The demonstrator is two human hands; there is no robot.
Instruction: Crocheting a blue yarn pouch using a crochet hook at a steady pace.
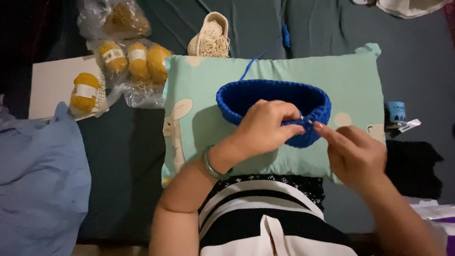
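A round blue crocheted basket (265, 97) rests on a mint-green pillow (350, 85) in my lap. My left hand (265, 127) grips the basket's near rim between thumb and fingers; a green bangle sits on that wrist. My right hand (353, 151) pinches a thin metal crochet hook (308, 122) whose tip meets the rim beside my left fingertips. A strand of blue yarn (258, 58) runs from the basket's far side across the pillow toward a small blue ball (285, 36) on the dark bedsheet.
Mustard-yellow yarn skeins (137, 59) in clear bags lie upper left, one skein (85, 91) on a white board. A cream woven pouch (209, 37) sits above the pillow. Light blue cloth (40, 185) is at left, a small blue spool (396, 112) and black cloth (412, 166) at right.
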